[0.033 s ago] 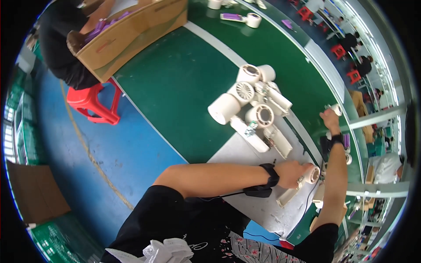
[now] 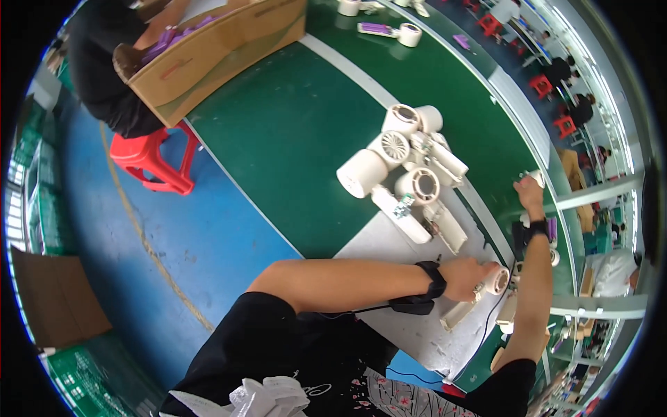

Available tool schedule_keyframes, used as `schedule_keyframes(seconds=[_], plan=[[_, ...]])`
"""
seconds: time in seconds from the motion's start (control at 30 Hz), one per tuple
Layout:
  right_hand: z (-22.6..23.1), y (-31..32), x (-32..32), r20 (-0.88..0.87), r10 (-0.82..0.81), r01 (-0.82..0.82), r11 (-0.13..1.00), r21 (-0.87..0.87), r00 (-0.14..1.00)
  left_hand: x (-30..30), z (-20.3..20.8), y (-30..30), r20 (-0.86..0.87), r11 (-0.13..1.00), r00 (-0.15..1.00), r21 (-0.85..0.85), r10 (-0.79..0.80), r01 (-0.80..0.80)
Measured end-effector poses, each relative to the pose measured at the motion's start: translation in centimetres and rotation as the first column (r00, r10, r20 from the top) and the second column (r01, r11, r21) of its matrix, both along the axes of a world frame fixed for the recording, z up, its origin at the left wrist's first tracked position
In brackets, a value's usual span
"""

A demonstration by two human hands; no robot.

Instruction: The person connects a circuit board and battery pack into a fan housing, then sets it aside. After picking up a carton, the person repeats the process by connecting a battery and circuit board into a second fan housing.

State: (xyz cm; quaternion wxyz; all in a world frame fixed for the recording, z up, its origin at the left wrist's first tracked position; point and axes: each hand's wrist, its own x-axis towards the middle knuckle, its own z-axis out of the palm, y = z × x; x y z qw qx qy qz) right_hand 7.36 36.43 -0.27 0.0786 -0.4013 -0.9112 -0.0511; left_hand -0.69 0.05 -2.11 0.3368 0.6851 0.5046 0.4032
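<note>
My left hand (image 2: 464,278), a black band on its wrist, is closed on a white hair-dryer-like housing (image 2: 496,281). The housing's round head points away from me, and its open handle half (image 2: 458,315) lies over the pale grey mat (image 2: 389,323). My right arm stretches out to the far right edge of the bench. There my right hand (image 2: 530,195) is closed at a small white part (image 2: 536,178), mostly hidden by the fingers. Beyond my left hand lies a pile of similar white housings (image 2: 363,174), several with handles open and a small green circuit board (image 2: 404,206) showing.
A cardboard box (image 2: 215,59) with purple parts stands at the far left, beside a seated person and a red stool (image 2: 156,160). A purple-handled housing (image 2: 408,35) lies farther up the green bench (image 2: 271,139). A black cable (image 2: 490,313) crosses the mat near my left hand.
The whole view has shifted slightly, so the bench and pile sit a little farther right. Both hands keep their places and grips.
</note>
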Motion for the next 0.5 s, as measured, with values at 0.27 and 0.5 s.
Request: schedule_keyframes(seconds=[0.27, 0.5], plan=[[8.6, -12.2, -1.7, -0.191, 0.176, -0.174, 0.984, 0.025, 0.966, -1.1, 2.4, -0.6, -0.095, 0.999, 0.994, -0.002, -0.053, 0.053], [11.3, -23.3, -2.4, -0.389, 0.183, -0.228, 0.971, -0.073, 0.903, -7.1, 10.1, -10.0, -0.13, 0.971, 0.983, 0.183, -0.13, 0.152]])
